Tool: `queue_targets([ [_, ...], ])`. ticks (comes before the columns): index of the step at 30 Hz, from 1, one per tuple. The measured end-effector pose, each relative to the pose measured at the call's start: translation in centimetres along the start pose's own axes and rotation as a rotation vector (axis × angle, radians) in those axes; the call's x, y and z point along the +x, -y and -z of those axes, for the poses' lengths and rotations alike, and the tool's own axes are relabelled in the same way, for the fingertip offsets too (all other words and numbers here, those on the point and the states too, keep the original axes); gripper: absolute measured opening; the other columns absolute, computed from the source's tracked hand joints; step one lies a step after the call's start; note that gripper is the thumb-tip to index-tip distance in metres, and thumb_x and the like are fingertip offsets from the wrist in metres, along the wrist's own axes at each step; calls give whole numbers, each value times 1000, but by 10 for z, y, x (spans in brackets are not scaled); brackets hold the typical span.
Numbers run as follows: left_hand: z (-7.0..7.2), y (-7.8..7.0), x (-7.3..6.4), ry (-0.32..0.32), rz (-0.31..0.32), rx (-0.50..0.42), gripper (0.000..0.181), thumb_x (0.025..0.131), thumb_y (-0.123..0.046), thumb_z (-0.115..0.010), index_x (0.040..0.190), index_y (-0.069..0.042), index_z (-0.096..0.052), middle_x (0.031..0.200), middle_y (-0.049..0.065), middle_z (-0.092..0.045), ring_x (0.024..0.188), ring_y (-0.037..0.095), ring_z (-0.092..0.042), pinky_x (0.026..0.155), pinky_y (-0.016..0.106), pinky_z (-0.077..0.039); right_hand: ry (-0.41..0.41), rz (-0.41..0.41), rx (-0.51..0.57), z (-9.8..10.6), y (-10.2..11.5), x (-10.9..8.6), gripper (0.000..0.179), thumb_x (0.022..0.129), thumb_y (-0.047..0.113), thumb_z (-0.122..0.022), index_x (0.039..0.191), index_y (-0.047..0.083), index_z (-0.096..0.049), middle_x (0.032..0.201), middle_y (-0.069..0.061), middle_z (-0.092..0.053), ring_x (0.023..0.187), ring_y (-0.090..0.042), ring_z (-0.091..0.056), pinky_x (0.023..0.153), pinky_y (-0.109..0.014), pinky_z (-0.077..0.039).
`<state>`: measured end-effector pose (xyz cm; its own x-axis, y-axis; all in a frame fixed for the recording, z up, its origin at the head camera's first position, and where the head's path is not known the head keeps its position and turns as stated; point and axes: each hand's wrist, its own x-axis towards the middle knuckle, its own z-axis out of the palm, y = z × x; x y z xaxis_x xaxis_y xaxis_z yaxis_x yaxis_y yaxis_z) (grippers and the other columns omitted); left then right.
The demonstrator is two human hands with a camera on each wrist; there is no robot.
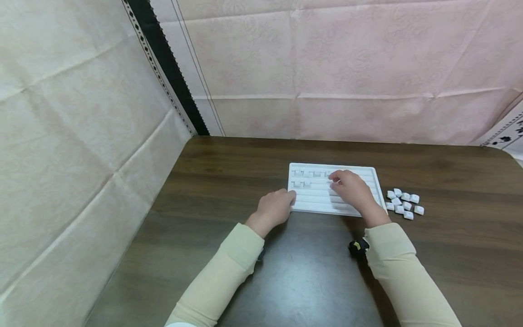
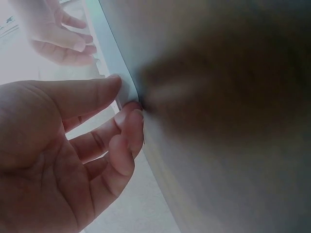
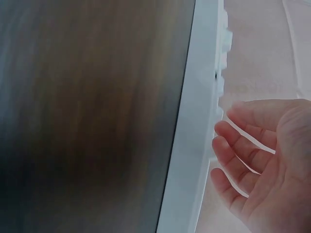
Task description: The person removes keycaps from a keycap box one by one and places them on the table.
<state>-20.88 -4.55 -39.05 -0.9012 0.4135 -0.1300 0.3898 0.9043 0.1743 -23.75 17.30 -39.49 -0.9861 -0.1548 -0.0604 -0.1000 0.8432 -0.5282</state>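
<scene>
A flat white board (image 1: 312,205) with raised ridges lies on the table. Its near left corner is pinched by my left hand (image 1: 273,210), thumb (image 2: 99,94) on top and fingertips at the edge. Small pale pieces (image 1: 298,173) stand in two rows on the board's far left part. Over the board's middle is my right hand (image 1: 354,190), its fingertips beside the last piece of the back row. In the right wrist view its fingers (image 3: 243,145) are loosely bent and apart, with nothing visible between them.
Several small white blocks (image 1: 405,196) lie in a loose cluster just right of the board. The brown wooden table (image 1: 229,181) runs back to a pale cloth hanging (image 1: 367,68), and another cloth (image 1: 81,159) hangs along the left side.
</scene>
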Motion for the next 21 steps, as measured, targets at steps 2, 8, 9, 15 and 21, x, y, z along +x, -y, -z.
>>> queue_targets([
  [2,0,0,0,0,-1,5,7,93,-19,-52,96,-15,-57,79,0,-55,67,13,-50,54,23,-37,0,13,-1,-3,4,1,30,92,14,-50,119,2,-56,120,-22,-55,109,-35,-51,91,-52,-41],
  [8,1,-1,-1,2,7,10,7,93,-20,-53,96,-16,-58,80,0,-55,66,13,-50,53,24,-37,3,32,1,-11,16,4,29,92,14,-50,118,2,-57,119,-20,-56,109,-34,-52,92,-51,-41],
  [9,1,-1,-1,1,8,8,7,93,-20,-53,96,-16,-58,79,0,-55,66,13,-50,53,24,-37,4,34,1,-12,17,5,29,92,14,-51,118,2,-57,119,-20,-56,109,-34,-52,92,-51,-42],
  [15,1,0,-1,3,9,-1,6,92,-20,-54,96,-16,-57,79,0,-55,66,14,-50,54,24,-37,-3,44,-5,-17,24,8,28,91,13,-51,117,3,-58,117,-19,-58,108,-33,-53,92,-50,-42],
  [21,1,1,-1,16,8,-17,9,92,-20,-55,99,-16,-57,79,0,-55,66,13,-50,55,23,-38,1,63,-43,-20,33,11,28,91,13,-51,116,4,-59,115,-18,-59,107,-32,-53,93,-50,-42],
])
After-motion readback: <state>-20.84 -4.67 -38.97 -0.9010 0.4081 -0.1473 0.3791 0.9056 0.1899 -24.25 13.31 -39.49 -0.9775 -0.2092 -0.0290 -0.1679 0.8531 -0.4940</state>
